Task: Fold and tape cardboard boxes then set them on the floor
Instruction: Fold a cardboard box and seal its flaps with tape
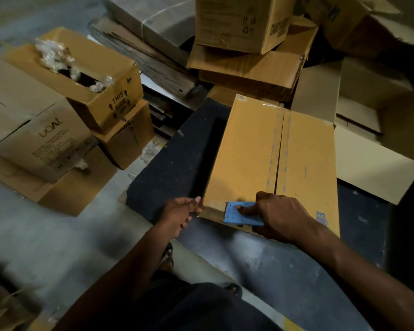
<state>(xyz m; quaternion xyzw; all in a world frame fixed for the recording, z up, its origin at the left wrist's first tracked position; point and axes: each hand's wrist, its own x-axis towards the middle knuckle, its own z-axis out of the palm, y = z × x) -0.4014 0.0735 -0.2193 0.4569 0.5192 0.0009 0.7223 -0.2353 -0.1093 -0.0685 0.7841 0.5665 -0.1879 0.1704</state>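
box (270,163) under work lies flat side up on a dark desk (172,163), with its two top flaps meeting at a centre seam that runs away from the right hand. right hand (277,216) is clenched around a blue tape dispenser (243,215), pressing it against the near edge of the box just to the left of the seam's near end; this position suits starting or finishing a strip along the seam, though no fresh tape can be made out here. left hand (179,215) sits just to the left of the dispenser at the near left corner of the box, fingers pinched together and touching that corner. judged purpose: to steady the box against the push of the dispenser. whether a loose tape end is pinched there cannot be told.

faint blue print runs along both sides of the seam and a blue barcode-like mark sits just to the right of the right hand; neither is legible.

beyond and to the left of the left hand, an open box (98,91) with crumpled clear plastic inside reads "this side" with arrows. a grey box (41,144) nearer that hand carries a logo that seems to read "boat". far beyond the right hand, a stacked box (242,22) shows handling symbols and bold lettering too blurred to read. an open pale box (378,130) lies beyond and to the right.

judged progress: flaps closed, sealing in hand, placement on the floor not yet done.
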